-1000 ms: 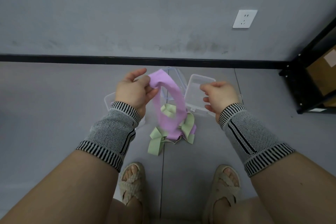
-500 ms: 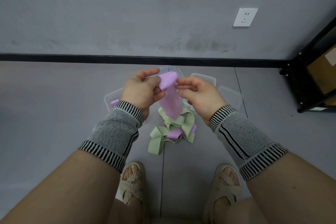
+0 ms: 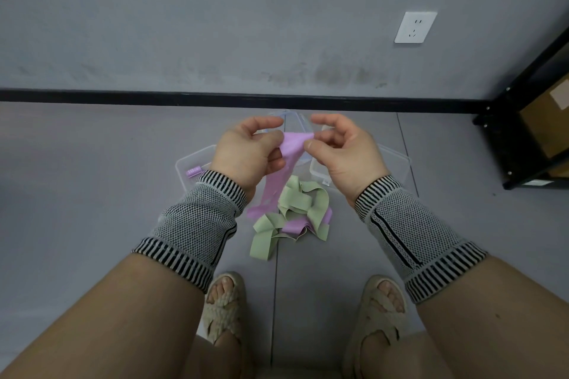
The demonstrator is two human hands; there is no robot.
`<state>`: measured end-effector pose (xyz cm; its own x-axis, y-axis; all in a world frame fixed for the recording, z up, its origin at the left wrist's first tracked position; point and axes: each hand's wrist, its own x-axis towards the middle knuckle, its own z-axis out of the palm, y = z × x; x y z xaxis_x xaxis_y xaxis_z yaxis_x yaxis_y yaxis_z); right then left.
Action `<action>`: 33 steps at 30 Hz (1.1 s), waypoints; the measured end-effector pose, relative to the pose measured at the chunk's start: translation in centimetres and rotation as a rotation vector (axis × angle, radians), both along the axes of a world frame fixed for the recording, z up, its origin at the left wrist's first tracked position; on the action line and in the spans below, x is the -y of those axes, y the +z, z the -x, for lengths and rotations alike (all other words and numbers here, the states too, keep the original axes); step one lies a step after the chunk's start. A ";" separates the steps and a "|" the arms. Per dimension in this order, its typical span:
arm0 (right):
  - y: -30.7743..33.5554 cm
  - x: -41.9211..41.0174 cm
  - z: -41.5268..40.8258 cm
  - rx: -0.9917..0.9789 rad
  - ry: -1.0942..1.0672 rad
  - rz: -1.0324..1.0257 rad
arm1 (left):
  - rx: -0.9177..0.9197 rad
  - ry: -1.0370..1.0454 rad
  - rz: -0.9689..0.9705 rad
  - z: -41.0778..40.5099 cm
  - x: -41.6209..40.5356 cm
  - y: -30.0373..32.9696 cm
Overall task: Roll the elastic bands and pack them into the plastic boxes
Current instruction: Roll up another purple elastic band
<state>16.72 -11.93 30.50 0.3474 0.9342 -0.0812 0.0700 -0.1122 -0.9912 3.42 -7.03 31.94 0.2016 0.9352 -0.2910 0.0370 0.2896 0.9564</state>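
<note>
Your hands raised over floor [image 3: 92, 194], open floor both sides, wall ahead. Left grip [image 3: 246, 154] and right grip [image 3: 341, 154] both pinch purple band [image 3: 292, 144] top edge.

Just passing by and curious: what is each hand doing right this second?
Left hand: fingers pinch the top end of the purple elastic band.
Right hand: fingers pinch the same end of the band.
</note>
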 end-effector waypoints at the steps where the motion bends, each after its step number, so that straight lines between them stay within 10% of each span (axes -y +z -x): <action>1: 0.0 0.0 0.0 0.004 -0.001 -0.017 | -0.009 -0.005 -0.004 0.0 0.0 0.0; 9: 0.0 0.2 0.0 0.202 -0.006 0.008 | -0.025 0.016 -0.017 -0.1 -0.1 -0.1; 18: 0.2 0.1 -0.8 0.229 -0.096 0.012 | -0.403 -0.208 -0.461 0.3 0.1 -0.9; 33: 0.4 0.2 -0.5 0.134 0.005 0.005 | -0.231 -0.190 -0.317 0.0 0.0 -1.5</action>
